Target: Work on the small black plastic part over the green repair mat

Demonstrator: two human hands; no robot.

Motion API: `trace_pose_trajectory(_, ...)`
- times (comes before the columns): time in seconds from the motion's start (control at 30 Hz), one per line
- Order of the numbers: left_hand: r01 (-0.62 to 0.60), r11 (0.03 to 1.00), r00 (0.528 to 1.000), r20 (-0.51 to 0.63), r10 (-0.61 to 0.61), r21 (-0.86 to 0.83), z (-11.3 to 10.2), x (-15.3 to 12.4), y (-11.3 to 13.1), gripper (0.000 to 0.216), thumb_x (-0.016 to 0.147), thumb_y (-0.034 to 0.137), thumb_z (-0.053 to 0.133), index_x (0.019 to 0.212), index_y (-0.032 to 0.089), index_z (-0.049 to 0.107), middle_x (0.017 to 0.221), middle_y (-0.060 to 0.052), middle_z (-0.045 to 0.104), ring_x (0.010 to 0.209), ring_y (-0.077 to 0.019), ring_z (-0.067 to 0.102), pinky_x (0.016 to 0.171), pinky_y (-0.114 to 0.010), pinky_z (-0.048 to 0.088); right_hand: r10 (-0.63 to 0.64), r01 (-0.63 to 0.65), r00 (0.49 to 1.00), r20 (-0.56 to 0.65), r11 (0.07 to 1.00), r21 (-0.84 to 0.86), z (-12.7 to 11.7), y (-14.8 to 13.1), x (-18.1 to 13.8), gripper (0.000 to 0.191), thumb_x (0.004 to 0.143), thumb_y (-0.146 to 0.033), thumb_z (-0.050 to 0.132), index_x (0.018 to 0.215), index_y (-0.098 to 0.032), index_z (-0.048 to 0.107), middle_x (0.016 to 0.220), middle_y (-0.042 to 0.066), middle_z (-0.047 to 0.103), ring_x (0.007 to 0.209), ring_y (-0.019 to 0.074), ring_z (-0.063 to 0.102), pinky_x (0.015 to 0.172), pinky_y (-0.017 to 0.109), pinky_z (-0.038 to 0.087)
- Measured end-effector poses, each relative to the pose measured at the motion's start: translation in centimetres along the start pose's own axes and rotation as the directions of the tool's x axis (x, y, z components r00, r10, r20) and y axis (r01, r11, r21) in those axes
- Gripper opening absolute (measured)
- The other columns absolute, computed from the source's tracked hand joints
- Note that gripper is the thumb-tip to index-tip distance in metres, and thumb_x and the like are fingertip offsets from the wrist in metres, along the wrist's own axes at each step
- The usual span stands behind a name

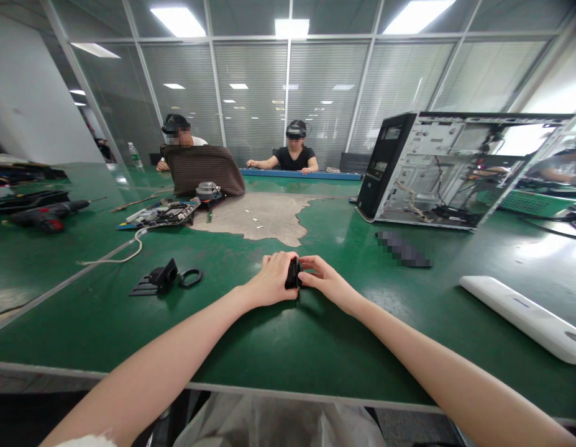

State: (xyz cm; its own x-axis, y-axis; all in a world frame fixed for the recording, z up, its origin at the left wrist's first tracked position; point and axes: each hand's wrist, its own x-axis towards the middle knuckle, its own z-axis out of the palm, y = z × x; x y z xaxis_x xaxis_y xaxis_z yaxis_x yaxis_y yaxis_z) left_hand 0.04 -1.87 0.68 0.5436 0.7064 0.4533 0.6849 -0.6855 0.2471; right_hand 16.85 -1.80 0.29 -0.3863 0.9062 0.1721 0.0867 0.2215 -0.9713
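Above the green tabletop, my left hand [274, 277] is wrapped round a small black plastic part [293, 273]. From the other side, the thumb and fingers of my right hand [329, 282] pinch its right edge. My hands hide much of this part, so I cannot make out its exact kind. To the left of my left hand lie a black bracket with a round lens-like piece [164, 276] and a separate thin black ring [191, 286].
An opened computer case [437, 167] stands at the right behind a pixelated dark object [403, 249]. A long white device [525, 316] lies at right. Circuit boards [161, 213], a cable [137, 245] and a power drill [50, 214] are at left. Two people sit across the table.
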Motion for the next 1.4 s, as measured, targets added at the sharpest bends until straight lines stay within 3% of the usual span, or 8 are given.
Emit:
trace_pose_trajectory(0.2, 0.006, 1.0, 1.0, 0.008, -0.006, -0.001, 0.1, 0.1, 0.1, 0.055, 0.06, 0.029, 0.057, 0.108, 0.018, 0.032, 0.099, -0.007, 0.046, 0.092, -0.0232, 0.043, 0.079, -0.037, 0.031, -0.065, 0.052, 0.992, 0.109, 0.991, 0.123, -0.2, -0.4, -0.3, 0.036, 0.061, -0.022, 0.067, 0.085, -0.021, 0.041, 0.098, 0.001, 0.048, 0.086, 0.0132, 0.055, 0.082, 0.033, 0.043)
trace_pose_trajectory(0.4, 0.012, 1.0, 1.0, 0.003, -0.012, -0.023, 0.0, 0.1, 0.1, 0.053, 0.061, 0.028, 0.055, 0.108, 0.019, 0.032, 0.1, -0.007, 0.046, 0.093, -0.0228, 0.043, 0.08, -0.038, 0.03, -0.019, 0.016, 0.999, 0.026, 0.995, 0.102, 0.2, -0.8, -0.4, 0.026, 0.067, -0.03, 0.062, 0.081, -0.02, 0.042, 0.093, 0.0, 0.052, 0.081, 0.0129, 0.056, 0.079, 0.034, 0.044)
trace_pose_trajectory(0.57, 0.019, 0.999, 1.0, 0.018, -0.018, -0.027, -0.2, 0.1, 0.2, 0.053, 0.061, 0.028, 0.056, 0.107, 0.02, 0.033, 0.099, -0.006, 0.047, 0.092, -0.0228, 0.044, 0.08, -0.038, 0.031, -0.035, 0.035, 0.999, -0.007, 0.998, 0.046, 0.3, -0.2, -0.1, 0.029, 0.067, -0.03, 0.061, 0.089, -0.021, 0.043, 0.095, 0.002, 0.051, 0.085, 0.0136, 0.055, 0.084, 0.036, 0.043)
trace_pose_trajectory(0.83, 0.01, 1.0, 1.0, 0.017, -0.01, -0.009, -0.1, 0.1, 0.2, 0.054, 0.06, 0.028, 0.057, 0.108, 0.019, 0.032, 0.099, -0.007, 0.046, 0.093, -0.0234, 0.044, 0.079, -0.038, 0.031, -0.108, 0.095, 0.987, 0.123, 0.99, 0.104, -0.1, 0.0, -0.3, 0.035, 0.064, -0.022, 0.065, 0.089, -0.022, 0.042, 0.1, 0.002, 0.049, 0.089, 0.0135, 0.055, 0.086, 0.036, 0.042)
trace_pose_trajectory(1.0, 0.004, 1.0, 1.0, 0.008, -0.004, -0.017, -0.1, 0.1, 0.1, 0.053, 0.061, 0.027, 0.055, 0.108, 0.018, 0.032, 0.1, -0.007, 0.047, 0.092, -0.0227, 0.044, 0.08, -0.038, 0.031, -0.05, 0.046, 0.997, 0.052, 0.996, 0.082, 0.2, -0.4, -0.4, 0.026, 0.069, -0.03, 0.06, 0.085, -0.021, 0.042, 0.092, 0.001, 0.052, 0.084, 0.0133, 0.056, 0.083, 0.036, 0.043)
trace_pose_trajectory(1.13, 0.014, 1.0, 1.0, 0.025, -0.014, -0.027, -0.3, 0.1, 0.2, 0.053, 0.061, 0.028, 0.056, 0.108, 0.019, 0.032, 0.1, -0.007, 0.047, 0.093, -0.0233, 0.044, 0.08, -0.038, 0.031, -0.024, 0.023, 1.0, 0.018, 0.999, 0.045, 0.4, -0.3, -0.3, 0.029, 0.07, -0.031, 0.059, 0.092, -0.022, 0.041, 0.091, 0.001, 0.052, 0.082, 0.0132, 0.055, 0.08, 0.035, 0.044)
trace_pose_trajectory(1.4, 0.015, 1.0, 1.0, 0.015, -0.014, -0.026, -0.2, 0.1, 0.2, 0.054, 0.06, 0.027, 0.056, 0.108, 0.019, 0.032, 0.099, -0.007, 0.047, 0.092, -0.0233, 0.044, 0.08, -0.038, 0.03, -0.059, 0.052, 0.993, 0.105, 0.996, 0.075, -0.1, -0.2, -0.3, 0.035, 0.066, -0.028, 0.064, 0.093, -0.022, 0.042, 0.095, 0.002, 0.053, 0.087, 0.0146, 0.055, 0.084, 0.037, 0.042)
